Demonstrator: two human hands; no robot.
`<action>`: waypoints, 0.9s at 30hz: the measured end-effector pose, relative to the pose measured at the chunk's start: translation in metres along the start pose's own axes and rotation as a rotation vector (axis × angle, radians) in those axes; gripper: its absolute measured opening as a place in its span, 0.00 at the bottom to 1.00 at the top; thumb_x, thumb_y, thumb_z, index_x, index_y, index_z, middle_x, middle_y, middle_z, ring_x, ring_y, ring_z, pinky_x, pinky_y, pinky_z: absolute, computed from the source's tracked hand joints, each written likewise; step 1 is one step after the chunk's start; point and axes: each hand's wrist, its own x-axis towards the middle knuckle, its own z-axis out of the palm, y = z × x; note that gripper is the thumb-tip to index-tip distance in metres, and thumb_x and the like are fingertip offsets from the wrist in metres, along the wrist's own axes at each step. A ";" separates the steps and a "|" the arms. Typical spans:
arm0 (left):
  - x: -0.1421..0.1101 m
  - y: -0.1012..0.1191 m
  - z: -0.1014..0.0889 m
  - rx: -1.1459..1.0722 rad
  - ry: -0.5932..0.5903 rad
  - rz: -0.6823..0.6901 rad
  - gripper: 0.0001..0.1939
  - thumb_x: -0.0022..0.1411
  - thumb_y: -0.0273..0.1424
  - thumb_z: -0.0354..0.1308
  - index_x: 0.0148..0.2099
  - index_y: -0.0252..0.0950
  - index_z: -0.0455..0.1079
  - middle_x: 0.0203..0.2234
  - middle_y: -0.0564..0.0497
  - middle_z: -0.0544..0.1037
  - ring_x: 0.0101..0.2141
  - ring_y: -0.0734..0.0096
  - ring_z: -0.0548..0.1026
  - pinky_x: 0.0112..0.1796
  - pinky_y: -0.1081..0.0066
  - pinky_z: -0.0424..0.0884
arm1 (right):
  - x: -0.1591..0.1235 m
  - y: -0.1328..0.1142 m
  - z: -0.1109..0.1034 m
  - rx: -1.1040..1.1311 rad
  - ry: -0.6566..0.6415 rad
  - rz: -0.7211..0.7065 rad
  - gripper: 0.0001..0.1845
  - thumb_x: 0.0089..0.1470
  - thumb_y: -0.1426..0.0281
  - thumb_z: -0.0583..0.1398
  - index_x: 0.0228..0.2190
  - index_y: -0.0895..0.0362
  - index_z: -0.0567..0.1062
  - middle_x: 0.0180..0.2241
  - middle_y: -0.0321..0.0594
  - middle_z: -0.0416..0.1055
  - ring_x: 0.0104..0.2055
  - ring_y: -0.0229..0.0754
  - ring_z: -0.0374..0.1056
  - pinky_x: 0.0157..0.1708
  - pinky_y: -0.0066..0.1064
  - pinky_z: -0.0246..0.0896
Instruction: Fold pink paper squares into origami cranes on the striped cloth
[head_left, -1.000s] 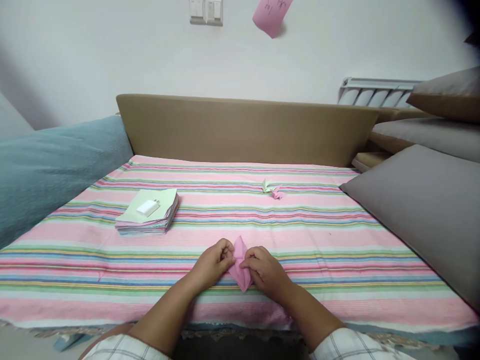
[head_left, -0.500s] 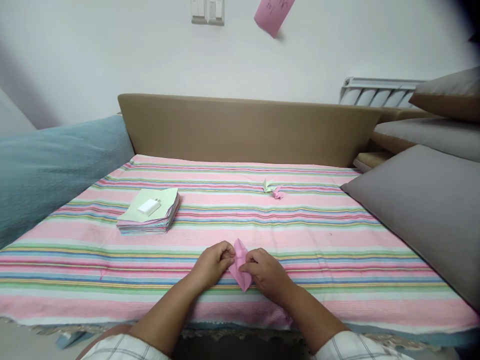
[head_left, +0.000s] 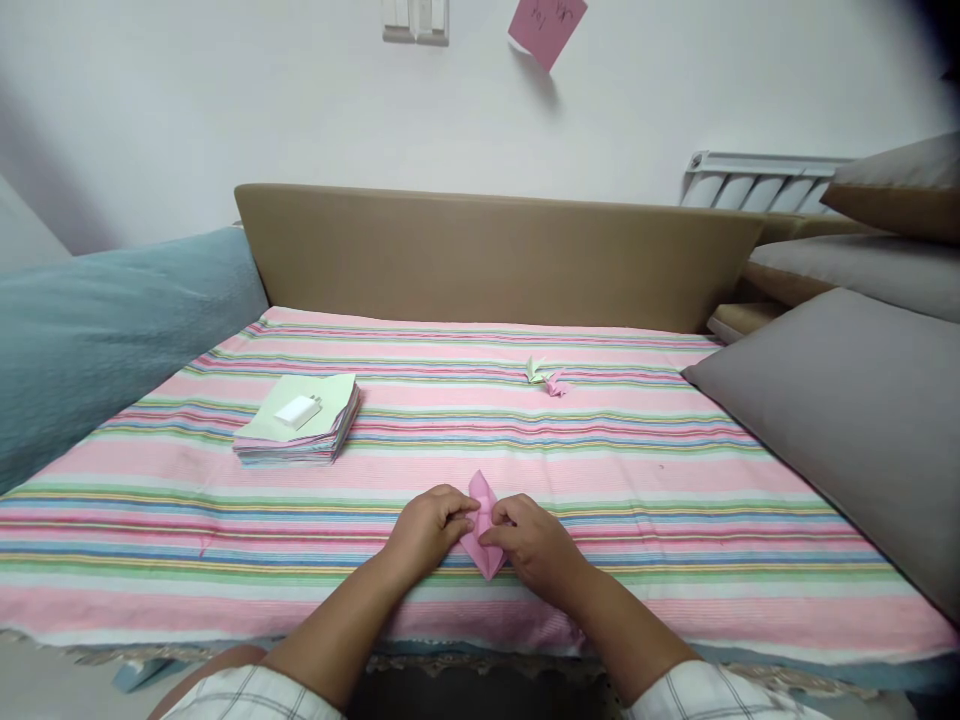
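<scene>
A folded pink origami paper (head_left: pixel 487 562), long and diamond-shaped, lies on the striped cloth with its points toward and away from me. My left hand (head_left: pixel 431 527) pinches its left edge, thumb and index finger bent onto the paper. From the other side my right hand (head_left: pixel 534 540) grips the right edge, thumb lying across the middle. Part of the paper is hidden beneath the fingers. Farther back rest a pale green paper crane (head_left: pixel 535 371) and a pink paper crane (head_left: pixel 556 385), close together.
To the left sits a stack of coloured paper (head_left: pixel 341 430) with a white charger plug (head_left: pixel 298 411) on top. Grey cushions (head_left: pixel 832 400) line the right side. A blue-covered armrest (head_left: pixel 127 330) bounds the left, and a brown backrest (head_left: pixel 495 255) the back.
The left fingers have shifted slightly right, farther over the paper. My right hand stays nearly still on its edge.
</scene>
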 end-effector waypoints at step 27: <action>-0.005 0.007 0.002 0.210 -0.048 0.036 0.19 0.49 0.31 0.65 0.45 0.39 0.71 0.36 0.50 0.74 0.36 0.68 0.72 0.35 0.72 0.67 | -0.008 -0.004 -0.014 0.017 -0.211 -0.044 0.12 0.54 0.73 0.57 0.31 0.45 0.78 0.29 0.34 0.60 0.33 0.38 0.55 0.31 0.29 0.46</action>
